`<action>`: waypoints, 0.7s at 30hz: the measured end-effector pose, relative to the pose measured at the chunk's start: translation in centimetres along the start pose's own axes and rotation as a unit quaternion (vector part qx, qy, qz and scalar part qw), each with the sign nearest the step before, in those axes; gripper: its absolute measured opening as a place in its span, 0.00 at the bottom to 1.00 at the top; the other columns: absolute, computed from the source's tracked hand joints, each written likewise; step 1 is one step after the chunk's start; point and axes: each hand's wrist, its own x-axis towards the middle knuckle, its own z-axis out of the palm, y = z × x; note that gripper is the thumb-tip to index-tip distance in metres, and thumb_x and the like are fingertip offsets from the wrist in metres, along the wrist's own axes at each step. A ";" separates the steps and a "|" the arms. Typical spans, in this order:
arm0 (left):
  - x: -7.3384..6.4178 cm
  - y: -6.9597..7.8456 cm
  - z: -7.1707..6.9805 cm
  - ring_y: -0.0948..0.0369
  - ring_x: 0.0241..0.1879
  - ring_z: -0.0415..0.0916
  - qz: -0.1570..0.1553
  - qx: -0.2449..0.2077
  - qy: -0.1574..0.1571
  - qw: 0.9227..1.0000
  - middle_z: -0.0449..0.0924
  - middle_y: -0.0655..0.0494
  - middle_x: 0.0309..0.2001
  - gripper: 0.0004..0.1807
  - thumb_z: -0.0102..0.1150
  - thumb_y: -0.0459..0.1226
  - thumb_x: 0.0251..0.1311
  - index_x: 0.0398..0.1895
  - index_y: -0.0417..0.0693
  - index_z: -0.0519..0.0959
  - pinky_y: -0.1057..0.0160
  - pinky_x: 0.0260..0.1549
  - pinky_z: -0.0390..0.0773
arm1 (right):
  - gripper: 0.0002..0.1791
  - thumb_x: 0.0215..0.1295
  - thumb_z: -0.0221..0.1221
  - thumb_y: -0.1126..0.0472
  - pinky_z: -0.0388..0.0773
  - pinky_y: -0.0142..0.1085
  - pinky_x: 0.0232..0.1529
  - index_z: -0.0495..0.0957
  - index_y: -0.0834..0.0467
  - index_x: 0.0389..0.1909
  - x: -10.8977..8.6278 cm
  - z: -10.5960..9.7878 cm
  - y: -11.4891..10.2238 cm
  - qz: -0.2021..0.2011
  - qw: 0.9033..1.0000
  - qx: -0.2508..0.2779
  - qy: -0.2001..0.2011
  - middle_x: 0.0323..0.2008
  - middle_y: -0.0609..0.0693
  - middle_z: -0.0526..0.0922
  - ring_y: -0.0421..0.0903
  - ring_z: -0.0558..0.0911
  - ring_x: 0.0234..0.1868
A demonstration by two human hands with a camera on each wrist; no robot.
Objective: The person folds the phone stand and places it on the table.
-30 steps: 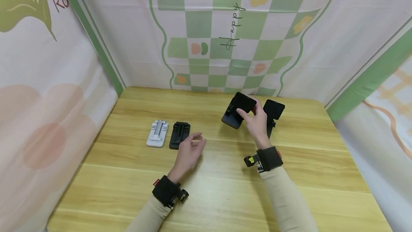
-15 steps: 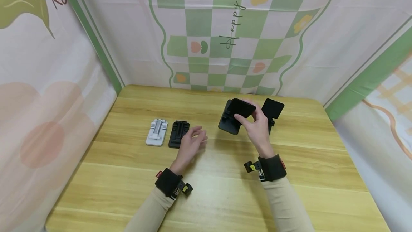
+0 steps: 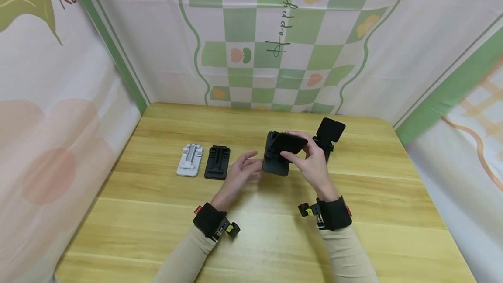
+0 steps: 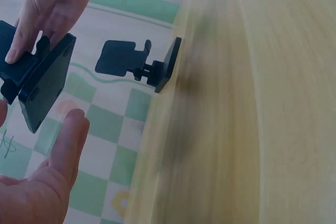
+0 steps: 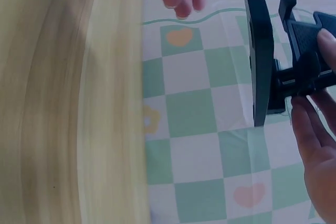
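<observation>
Above the table, my right hand (image 3: 314, 167) pinches the raised plate of a black folding phone stand (image 3: 275, 163), thumb on the near face and fingers behind. The stand's flat base hangs tilted to the left of that plate, as the right wrist view also shows its base (image 5: 260, 51) edge-on. My left hand (image 3: 241, 176) is just left of this base, fingers extended and holding nothing; in the left wrist view its fingers (image 4: 68, 145) point toward the base with a gap between. A folded black phone stand (image 3: 217, 163) lies flat to the left of my left hand.
A folded white phone stand (image 3: 190, 160) lies at the left, beside the folded black one. An unfolded black phone stand (image 3: 330, 131) stands upright behind my right hand. The wooden table (image 3: 157, 226) ends at a patterned curtain (image 3: 239, 75) along the back.
My right hand has brought the held phone stand toward me and a little left, tilting its plate. My left hand has moved slightly up and right, closer to the stand, off the folded black one.
</observation>
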 end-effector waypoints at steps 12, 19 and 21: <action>0.2 0.0 1.1 0.52 0.49 0.77 -0.008 -0.036 -0.053 0.998 0.73 0.37 0.57 0.34 0.55 0.34 0.62 0.71 0.45 0.57 0.58 0.50 0.77 | 0.28 0.54 0.65 0.67 0.64 0.50 0.60 0.73 0.58 0.58 -0.1 0.2 0.3 -0.013 0.999 -0.006 -0.045 0.56 0.52 0.77 0.43 0.75 0.53; 0.1 0.2 1.4 0.54 0.45 0.79 -0.005 -0.016 -0.056 0.998 0.78 0.37 0.52 0.34 0.56 0.31 0.60 0.70 0.42 0.58 0.60 0.43 0.80 | 0.29 0.54 0.65 0.67 0.65 0.51 0.59 0.73 0.56 0.59 -0.2 0.5 0.2 -0.020 0.998 -0.018 -0.054 0.56 0.53 0.77 0.44 0.74 0.54; 0.0 0.3 1.5 0.54 0.44 0.80 -0.007 -0.012 -0.052 0.999 0.78 0.37 0.51 0.34 0.56 0.31 0.59 0.70 0.42 0.59 0.60 0.42 0.80 | 0.29 0.54 0.65 0.67 0.65 0.51 0.59 0.73 0.57 0.59 -0.3 0.5 0.2 -0.018 0.998 -0.017 -0.054 0.56 0.53 0.77 0.44 0.74 0.54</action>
